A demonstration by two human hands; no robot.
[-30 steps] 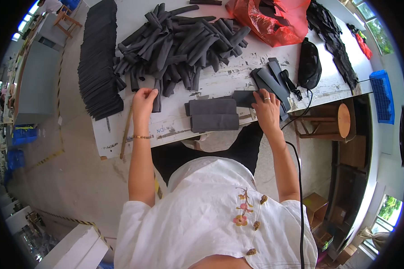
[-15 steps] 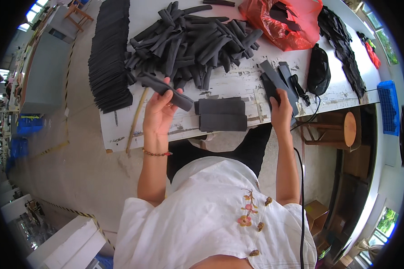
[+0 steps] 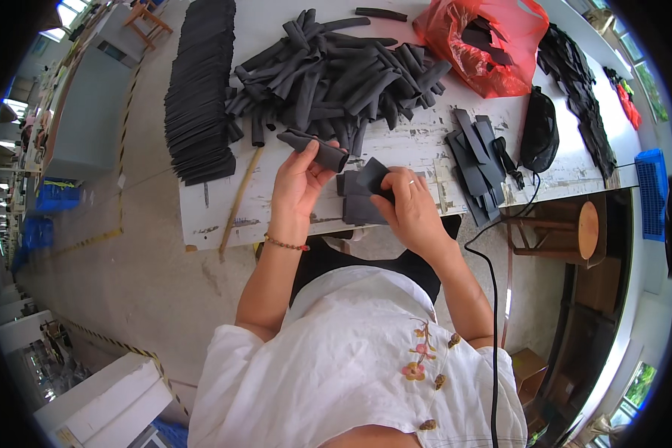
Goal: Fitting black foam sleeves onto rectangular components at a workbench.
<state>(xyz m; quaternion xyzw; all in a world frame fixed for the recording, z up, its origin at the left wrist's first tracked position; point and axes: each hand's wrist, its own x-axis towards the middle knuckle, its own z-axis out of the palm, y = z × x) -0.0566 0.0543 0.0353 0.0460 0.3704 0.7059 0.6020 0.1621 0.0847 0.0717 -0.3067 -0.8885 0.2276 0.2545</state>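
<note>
Row of folded black pieces: packed tightly along the table's left side (image 3: pixel 201 97); best left unbrushed by the left forearm.
Wooden stick: lies slantwise over the front edge of the worn white table (image 3: pixel 201 213), beside the left forearm (image 3: pixel 240 201).
Left hand (image 3: pixel 300 183): thumb and fingers closed around one dark grey tube (image 3: pixel 333 157), lifted above the tabletop. A light grip seems wise, so that its right-hand end, which looks open, does not flatten.
Heap of dark grey tubes (image 3: pixel 343 71): loose and crisscrossed behind the hands; working in front of it avoids snagging.
Flat dark pieces (image 3: pixel 362 211): stacked near the table's front edge, partly hidden below the right hand.
Right hand (image 3: pixel 411 209): narrow pinch on a flat dark strip (image 3: pixel 371 176), its free end pointing toward the tube, apart from it. Holding it near the far end would probably steady it.
Fanned dark strips (image 3: pixel 472 160): overlapping, right of the right hand; lifting one at a time should suit.
Black mesh pouch (image 3: pixel 539 134): well clear of both hands.
</note>
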